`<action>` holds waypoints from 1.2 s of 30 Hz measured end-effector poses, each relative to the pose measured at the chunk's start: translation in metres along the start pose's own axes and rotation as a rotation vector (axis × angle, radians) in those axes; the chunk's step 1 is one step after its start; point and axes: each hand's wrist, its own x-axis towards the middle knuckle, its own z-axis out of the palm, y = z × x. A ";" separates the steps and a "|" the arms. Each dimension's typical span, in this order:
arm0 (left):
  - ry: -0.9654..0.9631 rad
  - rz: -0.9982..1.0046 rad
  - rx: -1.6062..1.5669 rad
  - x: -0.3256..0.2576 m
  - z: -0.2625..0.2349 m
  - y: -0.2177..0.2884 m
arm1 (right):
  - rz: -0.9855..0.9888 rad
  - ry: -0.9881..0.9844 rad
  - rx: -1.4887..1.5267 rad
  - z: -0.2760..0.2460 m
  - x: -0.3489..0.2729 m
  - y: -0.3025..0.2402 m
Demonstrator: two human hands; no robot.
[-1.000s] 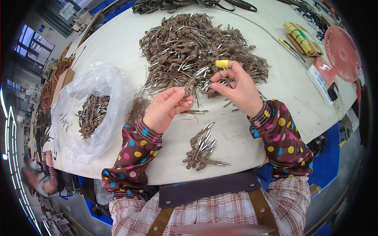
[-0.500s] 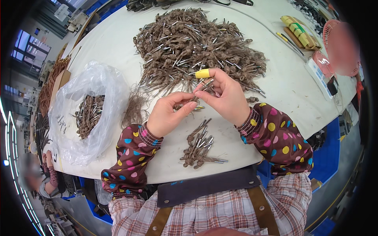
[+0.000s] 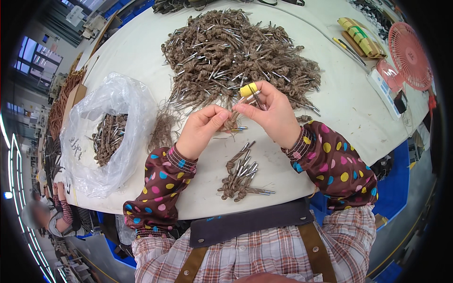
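Left hand [image 3: 202,128] and right hand [image 3: 270,111] both pinched on one knotted cord [image 3: 234,114], now closer together than before, just below big pile [image 3: 236,52], small bundle [image 3: 239,173] unmoved.

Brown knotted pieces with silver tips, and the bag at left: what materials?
The brown knotted pieces with silver tips look like coarse matte fibre cord, frayed and fuzzy, probably jute or hemp; the shiny grey tips look metallic, though plated plastic is possible. The clear crinkled bag looks like thin glossy plastic film: see-through, wrinkled, with glare.
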 end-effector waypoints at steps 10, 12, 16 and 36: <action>-0.044 0.011 0.298 -0.004 0.008 0.009 | 0.008 0.063 -0.037 -0.006 0.003 0.007; -0.056 -0.028 0.187 -0.003 0.008 0.010 | -0.010 0.073 -0.087 -0.005 0.001 0.006; 0.010 0.060 0.313 -0.003 0.010 0.011 | -0.150 0.062 -0.337 0.003 -0.009 -0.008; 0.010 0.169 0.131 -0.012 0.020 0.008 | 0.099 -0.154 0.104 -0.010 0.006 -0.005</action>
